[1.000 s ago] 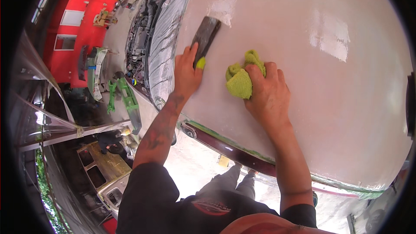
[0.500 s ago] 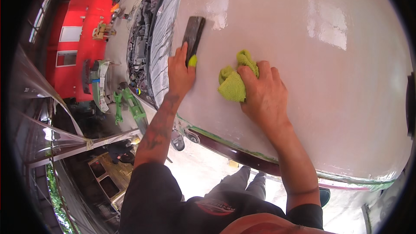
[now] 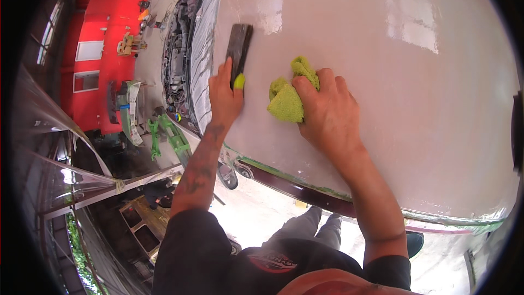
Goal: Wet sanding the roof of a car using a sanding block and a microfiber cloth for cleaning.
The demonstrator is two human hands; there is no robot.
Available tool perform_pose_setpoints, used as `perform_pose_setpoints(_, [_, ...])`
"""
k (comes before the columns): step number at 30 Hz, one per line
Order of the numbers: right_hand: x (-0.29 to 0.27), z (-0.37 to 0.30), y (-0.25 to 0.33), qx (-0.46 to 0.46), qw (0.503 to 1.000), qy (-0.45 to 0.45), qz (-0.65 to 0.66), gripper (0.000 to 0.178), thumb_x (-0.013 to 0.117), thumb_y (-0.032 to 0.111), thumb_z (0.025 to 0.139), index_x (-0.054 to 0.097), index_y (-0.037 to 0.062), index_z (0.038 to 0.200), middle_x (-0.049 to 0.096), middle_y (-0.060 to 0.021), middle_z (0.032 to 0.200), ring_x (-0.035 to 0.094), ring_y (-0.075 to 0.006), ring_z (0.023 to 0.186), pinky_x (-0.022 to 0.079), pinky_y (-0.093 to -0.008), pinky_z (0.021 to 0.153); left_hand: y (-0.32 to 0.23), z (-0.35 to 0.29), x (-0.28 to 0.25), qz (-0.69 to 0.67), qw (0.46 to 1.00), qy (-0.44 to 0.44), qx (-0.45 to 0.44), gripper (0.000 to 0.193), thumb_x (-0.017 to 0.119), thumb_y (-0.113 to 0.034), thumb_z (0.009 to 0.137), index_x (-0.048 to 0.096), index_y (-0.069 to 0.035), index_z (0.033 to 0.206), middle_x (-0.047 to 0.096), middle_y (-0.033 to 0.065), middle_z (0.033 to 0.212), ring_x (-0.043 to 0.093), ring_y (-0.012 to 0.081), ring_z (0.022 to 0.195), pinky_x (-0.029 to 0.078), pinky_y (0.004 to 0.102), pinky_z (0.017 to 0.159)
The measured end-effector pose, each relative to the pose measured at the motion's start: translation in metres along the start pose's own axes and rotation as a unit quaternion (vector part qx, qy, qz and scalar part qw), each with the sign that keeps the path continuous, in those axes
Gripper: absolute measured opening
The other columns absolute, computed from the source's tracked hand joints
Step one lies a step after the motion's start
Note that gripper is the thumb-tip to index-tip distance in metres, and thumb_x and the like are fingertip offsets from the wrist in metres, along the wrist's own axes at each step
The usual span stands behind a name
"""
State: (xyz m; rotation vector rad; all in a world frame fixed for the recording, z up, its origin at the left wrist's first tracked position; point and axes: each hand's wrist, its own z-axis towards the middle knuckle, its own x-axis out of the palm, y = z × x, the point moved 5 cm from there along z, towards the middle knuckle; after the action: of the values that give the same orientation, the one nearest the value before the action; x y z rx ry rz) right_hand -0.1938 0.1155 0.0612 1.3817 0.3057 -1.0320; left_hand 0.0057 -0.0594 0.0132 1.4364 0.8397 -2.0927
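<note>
A wide, pale grey-beige car roof (image 3: 349, 33) with a wet sheen spreads out before me. Near its left edge my left hand (image 3: 225, 101) grips the near end of a long dark sanding block (image 3: 239, 46), which lies along the surface. Something bright yellow-green covers the tip of that thumb. My right hand (image 3: 333, 106), nearer the middle of the panel, has its fingers closed round a bunched yellow-green cloth (image 3: 286, 104). Folds of the cloth stick out to the left of the fingers; its underside is hidden.
Clear plastic sheeting (image 3: 206, 27) covers the area left of the roof, beside the exposed engine bay (image 3: 177, 49). Green tape and a dark trim strip (image 3: 295, 188) run along the near edge, by a side mirror (image 3: 227, 176). Green-painted parts (image 3: 173, 134) stand farther left, before a red wall (image 3: 106, 16).
The sanding block and my left hand have shifted slightly left. My right hand has moved a little up and left with the cloth. Both grips are unchanged.
</note>
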Motion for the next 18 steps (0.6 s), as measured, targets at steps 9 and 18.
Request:
perform_pose_setpoints(9, [0.003,-0.001,0.013,-0.018,1.000,-0.010,0.019,0.025,0.068,0.003,0.070,0.062,0.0124,0.092,0.052,-0.0103,0.089,0.057,-0.0287,0.079,0.051,-0.0377,0.060,0.071,0.148,-0.001,0.045,0.979,-0.029,-0.196,0.051,0.061,-0.023,0.085,0.058,-0.006,0.133,0.065,0.0299,0.110,0.065,0.0449,0.099,0.051,0.0465,0.086])
perform_pose_setpoints(18, [0.004,-0.003,-0.001,-0.002,1.000,-0.011,0.011,0.025,0.067,0.002,0.071,0.061,0.0122,0.092,0.052,-0.0103,0.089,0.057,-0.0288,0.078,0.051,-0.0382,0.060,-0.043,-0.025,0.006,0.028,0.999,0.016,0.041,0.064,0.060,-0.007,0.082,0.043,-0.003,0.144,0.046,0.0297,0.131,0.046,0.0465,0.111,0.037,0.0510,0.098])
